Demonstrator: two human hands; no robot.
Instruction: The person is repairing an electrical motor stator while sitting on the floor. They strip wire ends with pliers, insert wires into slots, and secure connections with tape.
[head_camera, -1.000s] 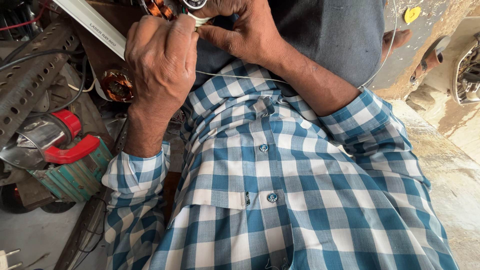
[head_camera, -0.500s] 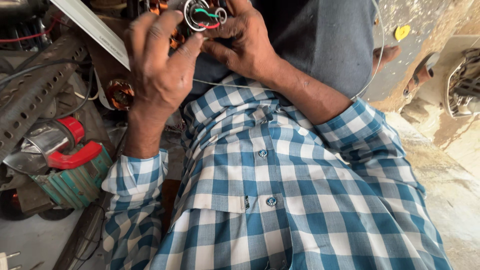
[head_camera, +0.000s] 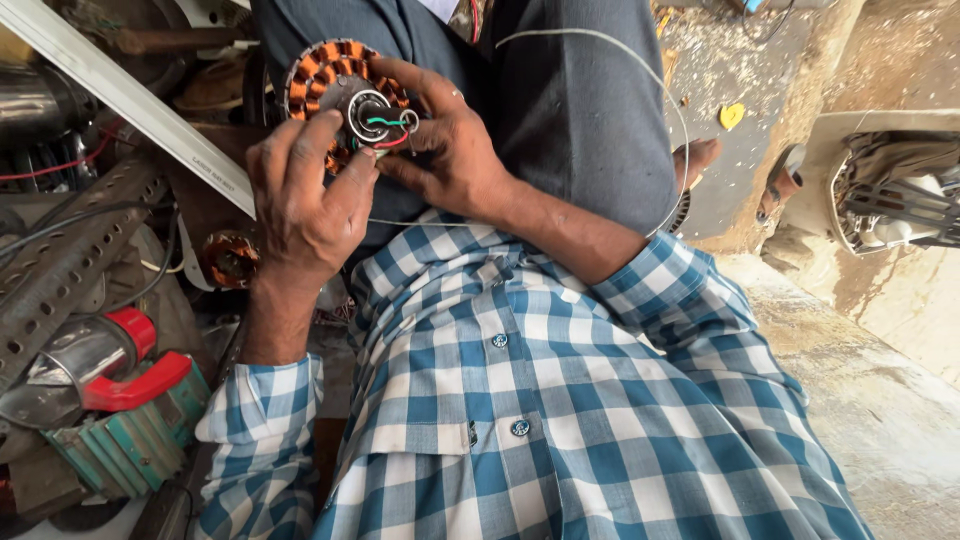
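Note:
A round motor stator (head_camera: 330, 85) with orange copper windings and a metal hub rests on my lap against dark grey trousers. Green and red wires come out of the hub. My left hand (head_camera: 305, 200) grips the stator's lower left edge, fingers curled over the windings. My right hand (head_camera: 445, 150) holds its right side, thumb and fingers pinching at the wires by the hub. A thin white thread (head_camera: 640, 75) loops from the hands over my thigh. My blue-and-white checked shirt fills the lower view.
A white strip (head_camera: 130, 100) slants across the upper left. Perforated metal angle (head_camera: 60, 270), a red-and-teal motor unit (head_camera: 120, 400) and a second copper-wound coil (head_camera: 232, 258) lie at left. A fan housing (head_camera: 890, 195) sits at right on the concrete floor, with my bare foot (head_camera: 695, 160) beyond the knee.
The view has tilted down, bringing the stator fully into sight. Both hands stay on it; the right hand's fingers have shifted onto the wires at the hub.

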